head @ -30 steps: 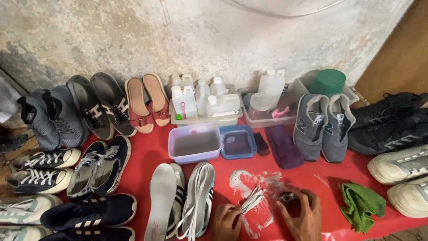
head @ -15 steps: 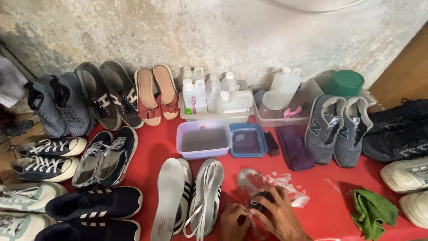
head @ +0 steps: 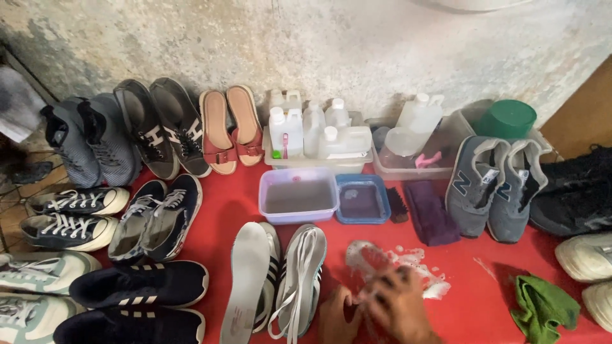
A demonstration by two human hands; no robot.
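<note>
Both hands work at the near edge of the red mat [head: 223,204], approx. mid-right. Right hand [head: 398,306] lies curled over a soapy white insole [head: 376,264], fingers bent and pressed on it; whether it grips a brush underneath, can't tell. Left hand [head: 336,315] sits just beside it, touching the insole's near end, fingers partly hidden. The insole is pale, wet, covered w/ white foam [head: 424,280] spreading onto the mat to its right. Just left: a white shoe with laces [head: 299,280] and another insole [head: 245,280]. Behind: a lilac tub of cloudy water [head: 298,196], a blue tub [head: 362,199], a small brush [head: 398,205]. Green cloth [head: 542,309] lies toward the near right corner.
</note>
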